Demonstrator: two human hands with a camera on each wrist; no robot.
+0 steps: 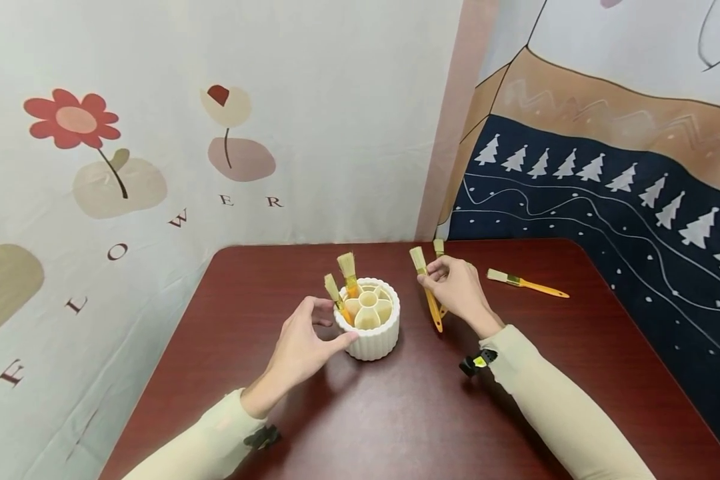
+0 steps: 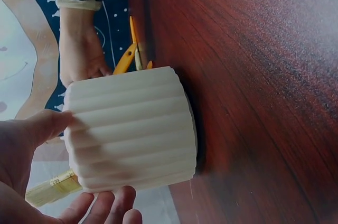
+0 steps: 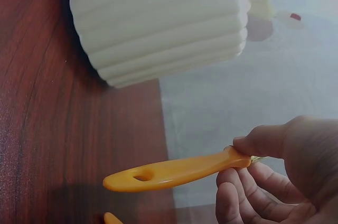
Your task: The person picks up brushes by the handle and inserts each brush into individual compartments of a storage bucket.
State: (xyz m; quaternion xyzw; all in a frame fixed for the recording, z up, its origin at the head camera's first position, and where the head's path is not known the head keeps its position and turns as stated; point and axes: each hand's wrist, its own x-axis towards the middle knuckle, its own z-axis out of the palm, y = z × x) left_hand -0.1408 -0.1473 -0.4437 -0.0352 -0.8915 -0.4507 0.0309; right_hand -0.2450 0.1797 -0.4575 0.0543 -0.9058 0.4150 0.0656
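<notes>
My left hand (image 1: 300,343) holds a round white ribbed brush holder (image 1: 369,347) from its left side, with the thumb at the near rim and the fingers round the far side. Inside, cream petal-shaped compartments surround a round centre. Two brushes with orange handles stand bristles up in the left compartments: a rear brush (image 1: 347,268) and a front brush (image 1: 333,290). To the right of the holder, my right hand (image 1: 461,288) pinches another brush (image 3: 179,172) just below its bristles. Its orange handle, with a hole at the end, slants down.
Partly hidden behind my right hand is another brush (image 1: 439,247). Farther right, one more brush (image 1: 537,287) lies on the dark red table (image 1: 432,413). Patterned cloths (image 1: 348,133) hang along the table's back and right edges.
</notes>
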